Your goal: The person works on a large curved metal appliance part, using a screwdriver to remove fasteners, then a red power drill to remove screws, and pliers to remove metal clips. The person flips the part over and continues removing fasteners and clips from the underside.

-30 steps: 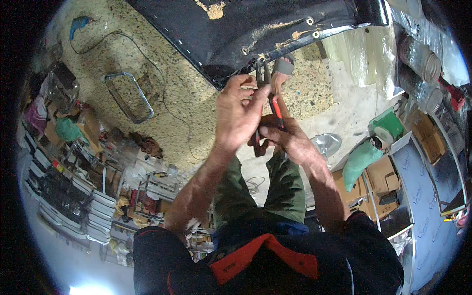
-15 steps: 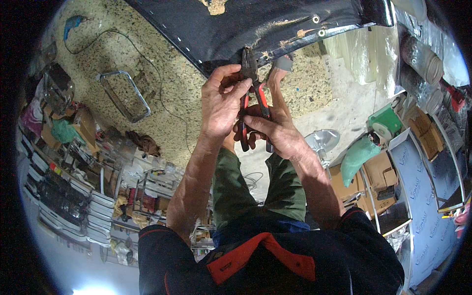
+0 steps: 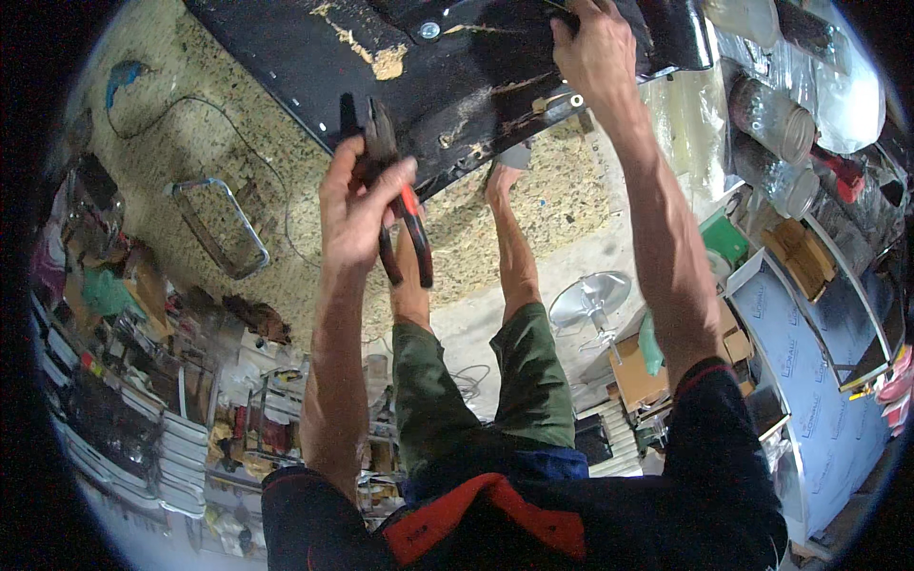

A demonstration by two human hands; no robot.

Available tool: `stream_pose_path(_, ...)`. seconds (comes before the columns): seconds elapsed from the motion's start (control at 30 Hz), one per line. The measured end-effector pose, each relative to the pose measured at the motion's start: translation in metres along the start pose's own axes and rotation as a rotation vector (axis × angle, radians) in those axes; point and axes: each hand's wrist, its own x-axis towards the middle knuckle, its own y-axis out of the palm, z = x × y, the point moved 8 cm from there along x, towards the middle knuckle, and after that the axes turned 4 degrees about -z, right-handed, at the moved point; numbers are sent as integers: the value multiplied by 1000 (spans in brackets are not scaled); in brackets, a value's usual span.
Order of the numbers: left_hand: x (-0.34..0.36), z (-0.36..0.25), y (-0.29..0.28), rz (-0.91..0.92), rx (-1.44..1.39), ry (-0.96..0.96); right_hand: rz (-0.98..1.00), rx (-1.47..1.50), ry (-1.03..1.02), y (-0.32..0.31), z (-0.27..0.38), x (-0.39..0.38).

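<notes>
Pliers with red and black handles [image 3: 381, 131] are gripped in my left hand [image 3: 350, 214], their jaws pointing away from me over the near edge of a black-covered panel [image 3: 276, 62]. Farther off to the right, my right hand [image 3: 600, 52] is closed over that panel at the top of the view. What its fingers hold is hidden there. Torn patches of the covering show tan material [image 3: 388, 63] beneath. A round metal disc [image 3: 429, 30] sits on the panel, and a pale ring [image 3: 576, 100] lies by its near edge.
On the speckled floor at left are a metal frame [image 3: 224, 228] and a blue tool [image 3: 124, 81] with a cord. A round metal lamp-like reflector [image 3: 590, 300] stands right of my legs. Clear plastic rolls [image 3: 771, 124] and a cardboard box [image 3: 636, 373] are at right.
My right hand has left the pliers and moved up and right over the black panel. My left hand has carried the pliers leftward and slightly nearer.
</notes>
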Motion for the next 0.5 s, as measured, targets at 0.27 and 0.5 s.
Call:
stream_pose_path(0.27,37,10,-32,34,-33,84,74,-12,-109,33,-10,18)
stream_pose_path(0.5,41,14,-31,29,-139,46,298,347,0,-4,32,-17)
